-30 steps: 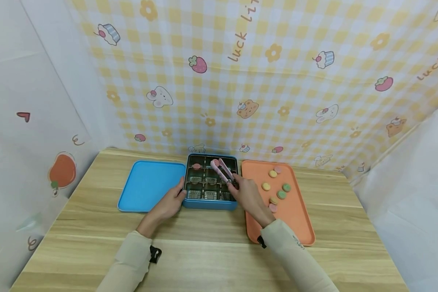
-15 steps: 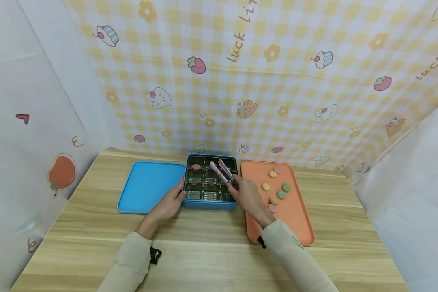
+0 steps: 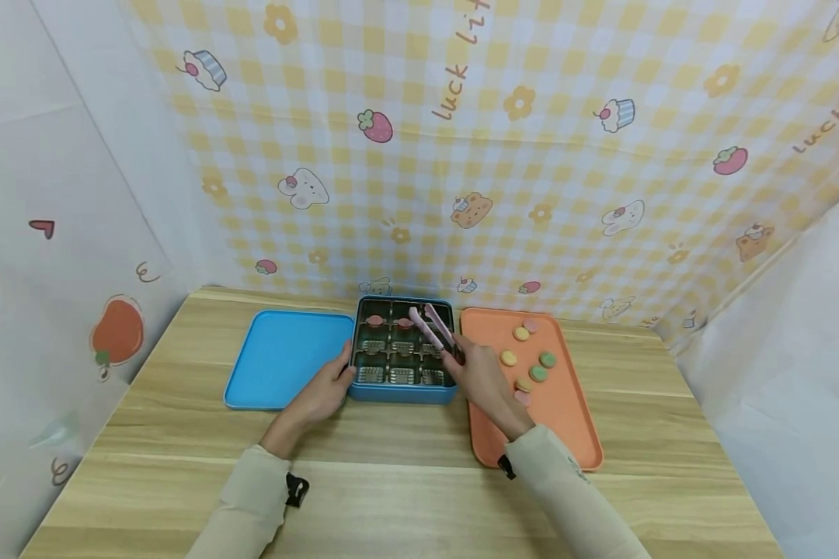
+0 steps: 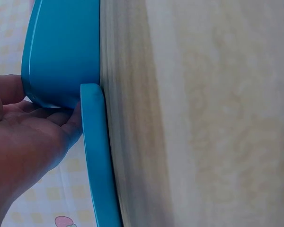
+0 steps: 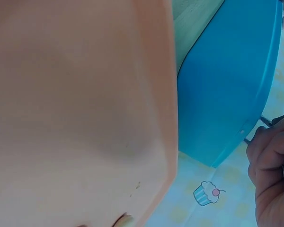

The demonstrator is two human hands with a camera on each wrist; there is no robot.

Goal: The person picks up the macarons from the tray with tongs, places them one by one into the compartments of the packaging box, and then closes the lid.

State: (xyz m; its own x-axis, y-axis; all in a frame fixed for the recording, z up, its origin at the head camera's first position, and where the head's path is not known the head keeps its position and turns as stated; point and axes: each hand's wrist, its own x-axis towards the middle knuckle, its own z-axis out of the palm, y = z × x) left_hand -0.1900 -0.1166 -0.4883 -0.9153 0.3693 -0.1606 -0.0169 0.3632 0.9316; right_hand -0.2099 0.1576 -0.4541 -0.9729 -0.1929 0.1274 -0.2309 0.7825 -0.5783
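Note:
A blue box [image 3: 402,394] with a dark divided insert stands at the back of the table. Two red macarons lie in its back row: one macaron [image 3: 374,321] in the left compartment, one macaron [image 3: 405,323] in the middle one. My left hand [image 3: 326,388] holds the box's left side, its thumb at the rim and its fingers along the wall in the left wrist view. My right hand [image 3: 484,379] grips pink tongs [image 3: 429,332] over the box's right part. Their arms are spread, with nothing seen between the tips. The right wrist view shows curled fingers [image 5: 272,156].
Right of the box lies an orange tray [image 3: 559,419] with several macarons: green macaron [image 3: 548,359], yellow macaron [image 3: 508,358], pink and tan ones. A blue lid [image 3: 287,361] lies on the left. Behind the wooden table [image 3: 384,497] hangs a checked cloth [image 3: 419,194].
The tongs have spread and let go of a red macaron, which now lies in the back middle compartment. My right hand has moved slightly right with the tongs. My left hand stays on the box.

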